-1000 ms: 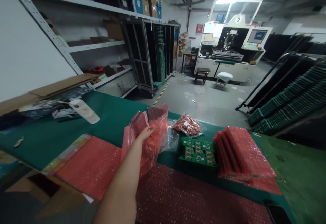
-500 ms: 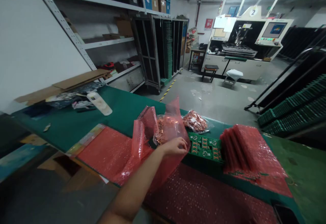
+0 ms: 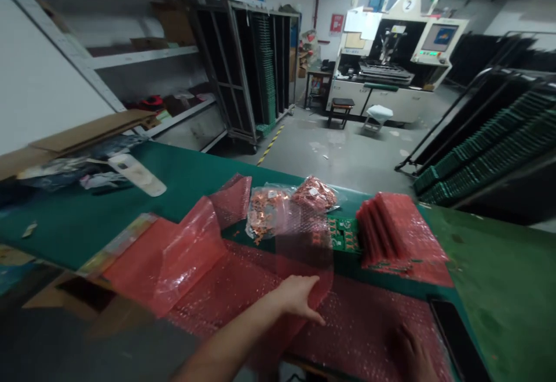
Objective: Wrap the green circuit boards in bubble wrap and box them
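Note:
My left hand (image 3: 297, 298) is over the red bubble wrap, its thumb and index finger spread apart. A raised, see-through flap of bubble wrap (image 3: 304, 254) stands just beyond it; whether the hand touches it I cannot tell. Low on the right, my right hand (image 3: 414, 353) lies on the flat bubble wrap sheet (image 3: 360, 318), fingers stretched out, slightly blurred. Behind the flap are an open clear bag of copper-coloured parts (image 3: 263, 211), a second such bag (image 3: 315, 193) and green circuit boards (image 3: 345, 234) carrying copper pieces, partly covered by the flap.
A stack of red bubble-wrap packs (image 3: 399, 228) stands right of the boards. A black phone (image 3: 458, 335) lies at the table's right edge. More folded bubble wrap (image 3: 186, 260) and a white, bottle-like object (image 3: 136, 174) are at left. Racks of boards (image 3: 495, 133) stand beyond.
My left hand has come down and nearer, from closed fingers at the wrap to spread ones. The wrap has moved off the bag of copper parts. My right hand shows more clearly.

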`<state>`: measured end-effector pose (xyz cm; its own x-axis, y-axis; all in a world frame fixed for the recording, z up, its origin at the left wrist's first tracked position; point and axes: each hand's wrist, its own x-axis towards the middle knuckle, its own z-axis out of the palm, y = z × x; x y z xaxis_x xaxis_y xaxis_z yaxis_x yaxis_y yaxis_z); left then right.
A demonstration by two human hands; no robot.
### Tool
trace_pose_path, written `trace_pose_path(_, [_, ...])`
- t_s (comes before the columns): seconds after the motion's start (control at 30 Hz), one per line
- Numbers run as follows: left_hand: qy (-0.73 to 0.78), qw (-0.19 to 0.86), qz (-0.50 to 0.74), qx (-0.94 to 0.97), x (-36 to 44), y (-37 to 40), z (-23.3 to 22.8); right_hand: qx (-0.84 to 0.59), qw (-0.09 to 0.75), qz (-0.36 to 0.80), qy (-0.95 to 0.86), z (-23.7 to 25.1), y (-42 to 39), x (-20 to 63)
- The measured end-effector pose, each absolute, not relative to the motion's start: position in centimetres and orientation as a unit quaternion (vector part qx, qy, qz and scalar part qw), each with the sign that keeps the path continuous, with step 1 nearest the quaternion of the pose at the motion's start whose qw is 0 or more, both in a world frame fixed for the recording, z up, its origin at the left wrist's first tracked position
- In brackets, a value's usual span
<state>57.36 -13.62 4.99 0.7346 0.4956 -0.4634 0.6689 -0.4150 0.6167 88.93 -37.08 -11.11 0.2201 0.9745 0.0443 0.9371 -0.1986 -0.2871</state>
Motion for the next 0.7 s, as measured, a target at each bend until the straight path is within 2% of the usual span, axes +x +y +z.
trace_pose_path(0.1, [0.418, 0.330, -0.085, 0.842, 60.0, -13.4, 5.1, -0.759, 0.114, 0.038, -0.640, -11.3, -37.1, 89.2])
trace_pose_path(0.3, [0.609, 0.226, 0.080, 0.756, 63.8, -8.3, 8.2, -0.769, 0.085, 0.011, -0.634, -11.4, -36.9, 88.0])
trace_pose_path(0.47, [0.654, 0.118, 0.115, 0.739, 67.2, -4.7, 7.5, -0.795, 0.109, 0.005, -0.596, -11.3, -36.4, 86.7])
trace_pose_path(0.7, [0.697, 0.107, 0.070, 0.706, 68.9, -1.4, 5.4, -0.820, 0.135, 0.041, -0.555, -10.7, -36.0, 86.2])
